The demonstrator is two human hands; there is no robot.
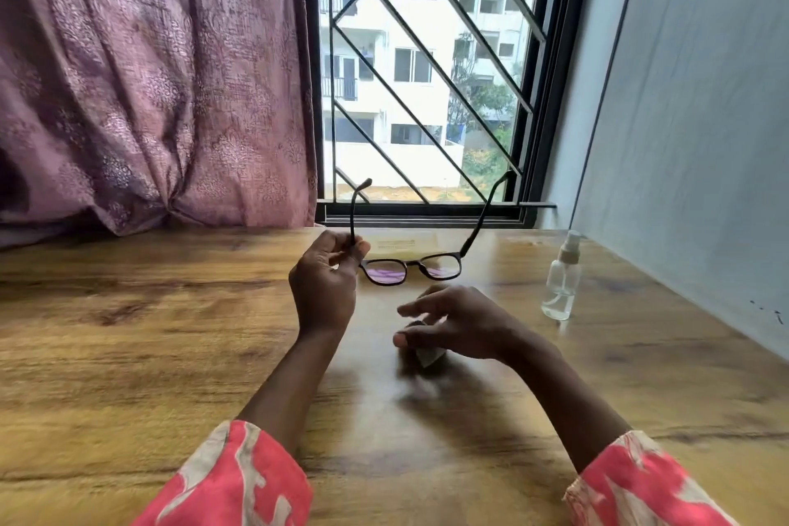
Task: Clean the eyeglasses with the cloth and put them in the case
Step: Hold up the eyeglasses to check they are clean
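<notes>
Fingers and thumb of the left hand [326, 282] pinch one temple arm of the dark-framed eyeglasses with tinted lenses [412, 267], holding them above the wooden table [128, 312] with both arms unfolded and pointing up toward the window. The right hand [452, 327] hovers low with fingers spread; whether it touches the small blurred pale cloth [427, 354] under it, I cannot tell. A single-arm pinch is likely to let the frame swing or twist at the hinge, and rubbing a lens that way could strain it. A clear plastic spray bottle [561, 282] stands well to the right, where a sweeping forearm might knock it over. No case is visible.
</notes>
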